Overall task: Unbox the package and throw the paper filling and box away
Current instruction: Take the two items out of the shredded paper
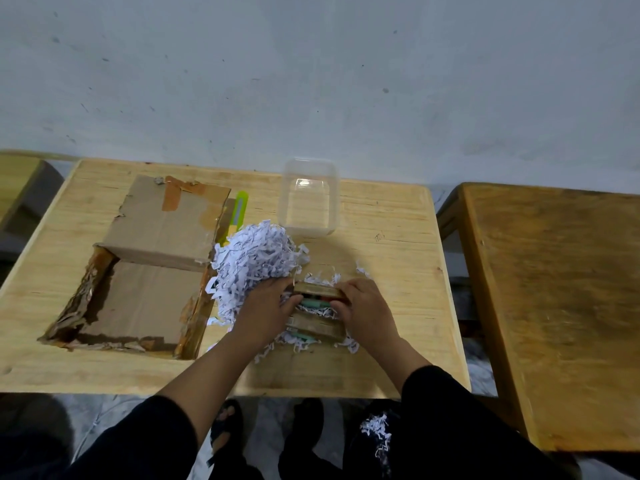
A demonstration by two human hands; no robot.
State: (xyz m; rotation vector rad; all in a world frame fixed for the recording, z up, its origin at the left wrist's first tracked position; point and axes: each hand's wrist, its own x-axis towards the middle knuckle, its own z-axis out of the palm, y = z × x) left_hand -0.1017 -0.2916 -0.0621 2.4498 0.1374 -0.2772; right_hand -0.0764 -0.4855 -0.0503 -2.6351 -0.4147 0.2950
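An open, torn cardboard box [145, 292] lies on the left of the wooden table [398, 258], its flap folded back. A heap of white shredded paper [254, 261] sits right of the box. In front of it lie two small brown packets [318, 291] holding coloured pieces, with shreds around them. My left hand [266, 306] grips the upper packet's left end and presses against the paper heap. My right hand [363, 306] holds that packet's right end. The lower packet [317, 327] rests between my wrists.
A clear plastic container [309, 197] stands empty behind the paper. A green utility knife [239, 209] lies beside the box flap. Another wooden table [554, 306] stands to the right. Some shreds cling to my dark trousers [377, 434].
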